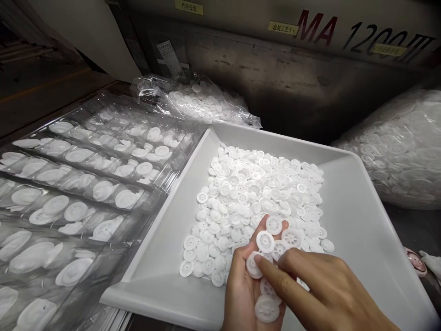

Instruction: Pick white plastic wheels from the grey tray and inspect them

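Note:
Several small white spoked plastic wheels (265,241) rest in my left hand (237,285), which is cupped palm up with its fingers curled around them. My right hand (327,289) reaches over from the right, its index fingertip on one wheel at the edge of the handful. Its other fingers are bent, the thumb is hidden, and part of a white piece shows beneath them. Both hands are above the front of a grey plastic tray (351,193). Inside the tray lies a wide heap of similar white wheels (255,184).
To the left stand clear compartment trays (165,179) with white discs (76,211) in their pockets. Behind the tray lies a clear plastic bag (206,103) of white parts. Another full bag (406,151) sits at the right. A machine panel (275,64) closes off the back.

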`<move>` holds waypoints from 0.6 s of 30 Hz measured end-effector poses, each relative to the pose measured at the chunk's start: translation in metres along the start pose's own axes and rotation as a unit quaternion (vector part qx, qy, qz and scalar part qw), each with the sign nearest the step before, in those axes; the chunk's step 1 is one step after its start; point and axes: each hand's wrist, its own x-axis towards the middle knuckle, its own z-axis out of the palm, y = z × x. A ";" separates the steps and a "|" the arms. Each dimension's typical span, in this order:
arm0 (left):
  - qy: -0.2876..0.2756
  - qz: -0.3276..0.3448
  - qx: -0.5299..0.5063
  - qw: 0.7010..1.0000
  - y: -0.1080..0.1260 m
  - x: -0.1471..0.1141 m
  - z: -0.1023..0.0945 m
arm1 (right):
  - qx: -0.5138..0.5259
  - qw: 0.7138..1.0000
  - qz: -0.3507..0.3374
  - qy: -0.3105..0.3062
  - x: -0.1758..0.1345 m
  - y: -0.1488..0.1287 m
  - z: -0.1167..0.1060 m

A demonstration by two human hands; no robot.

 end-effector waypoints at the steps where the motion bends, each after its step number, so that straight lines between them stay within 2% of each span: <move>1: 0.000 0.002 0.000 1.000 0.000 -0.001 0.000 | 0.013 1.000 0.015 0.014 -0.002 0.000 0.002; 5: -0.006 0.043 0.000 0.999 0.000 -0.001 0.001 | 0.136 0.980 0.117 0.082 -0.002 0.003 0.006; 9: -0.023 0.064 -0.003 0.998 0.000 0.000 -0.002 | 0.250 0.944 0.211 0.034 0.000 0.002 0.007; 11: -0.015 0.048 0.012 0.999 0.001 0.000 -0.003 | 0.267 0.936 0.229 0.016 -0.002 -0.002 0.012; 14: 0.003 0.006 0.034 0.999 0.002 -0.001 -0.005 | 0.267 0.934 0.235 0.041 -0.006 -0.008 0.022; 18: -0.008 0.019 -0.004 1.000 0.001 0.000 -0.005 | 0.257 0.943 0.201 0.063 -0.007 -0.008 0.024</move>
